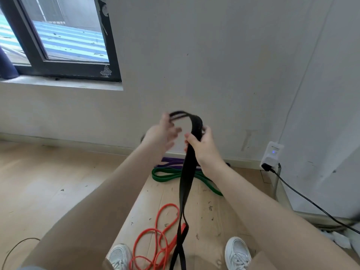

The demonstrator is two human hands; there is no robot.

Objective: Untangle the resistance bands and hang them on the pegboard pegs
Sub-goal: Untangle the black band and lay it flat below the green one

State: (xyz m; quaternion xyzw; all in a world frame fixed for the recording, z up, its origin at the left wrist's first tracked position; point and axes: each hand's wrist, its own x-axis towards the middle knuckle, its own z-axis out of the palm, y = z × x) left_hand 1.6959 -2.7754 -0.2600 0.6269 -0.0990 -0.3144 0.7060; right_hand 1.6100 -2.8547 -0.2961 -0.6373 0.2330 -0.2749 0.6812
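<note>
A wide black resistance band hangs from my raised hands down to the floor between my shoes. My right hand is closed around it near its top. The band's upper loop arcs over to my left hand, whose blurred fingers pinch its far end. On the floor lie a thin orange band in loose coils, a green band and a purple band near the wall. No pegboard is in view.
A plain wall stands ahead with a dark-framed window at upper left. At right, a white plug-in device with a black cable sits by a metal frame. Another thin cable lies at lower left.
</note>
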